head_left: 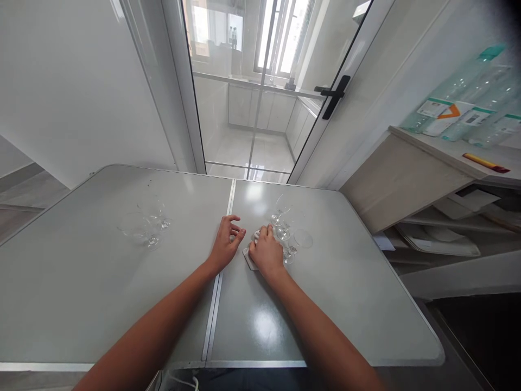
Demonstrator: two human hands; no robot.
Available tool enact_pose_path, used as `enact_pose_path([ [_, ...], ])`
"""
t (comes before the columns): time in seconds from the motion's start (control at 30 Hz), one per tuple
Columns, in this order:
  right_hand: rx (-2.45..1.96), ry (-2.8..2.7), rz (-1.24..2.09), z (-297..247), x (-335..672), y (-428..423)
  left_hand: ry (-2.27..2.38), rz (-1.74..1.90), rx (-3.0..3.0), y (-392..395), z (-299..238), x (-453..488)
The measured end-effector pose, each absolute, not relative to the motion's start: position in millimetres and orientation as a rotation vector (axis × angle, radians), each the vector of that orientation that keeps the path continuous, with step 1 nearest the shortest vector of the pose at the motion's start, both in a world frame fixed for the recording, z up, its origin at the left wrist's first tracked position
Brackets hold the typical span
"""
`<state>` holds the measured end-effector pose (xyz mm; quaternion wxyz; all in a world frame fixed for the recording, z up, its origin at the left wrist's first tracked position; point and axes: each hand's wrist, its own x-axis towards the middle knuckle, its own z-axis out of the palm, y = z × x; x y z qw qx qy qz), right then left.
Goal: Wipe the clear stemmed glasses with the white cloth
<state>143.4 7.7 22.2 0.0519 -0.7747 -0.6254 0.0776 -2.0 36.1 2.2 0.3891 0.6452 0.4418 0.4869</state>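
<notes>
My right hand point(267, 251) is closed over a pale, folded cloth point(250, 260) on the right half of the table. Parts of the cloth show at its left side and by the fingertips; the rest is hidden under the hand. Right beside those fingers stand several clear stemmed glasses point(283, 232), so transparent that their outlines are hard to separate. To the left, my left hand point(226, 241) hovers by the table's seam with fingers loosely bent and apart, holding nothing. Farther left, a second group of clear glasses point(152, 240) is on the table.
The grey-green table point(171, 309) has a metal seam point(212, 312) down its middle. Behind it is a glass door point(260, 98) with a black handle point(334, 96). At right, a wooden shelf point(427, 163) holds clear plastic bottles point(468, 106) and a yellow-red stick-like item point(486, 163).
</notes>
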Motion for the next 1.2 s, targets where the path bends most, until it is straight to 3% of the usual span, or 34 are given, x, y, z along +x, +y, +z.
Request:
enact_pose_path([
  [0.57,-2.354,-1.807,0.247,19,153,18,1.12,1.291,1.743,38,2,-2],
  [0.73,-2.022,-1.997,0.278,23,151,10,1.105,1.362,1.913,34,14,-6],
  [0.9,-1.546,-2.194,0.421,31,150,2,1.038,1.343,2.268,20,64,-40],
  [1.0,-1.463,-2.208,0.438,30,151,0,1.219,1.543,2.249,4,100,-71],
  [1.2,-1.519,-2.204,0.48,22,152,3,1.854,2.523,1.385,-31,118,-139],
])
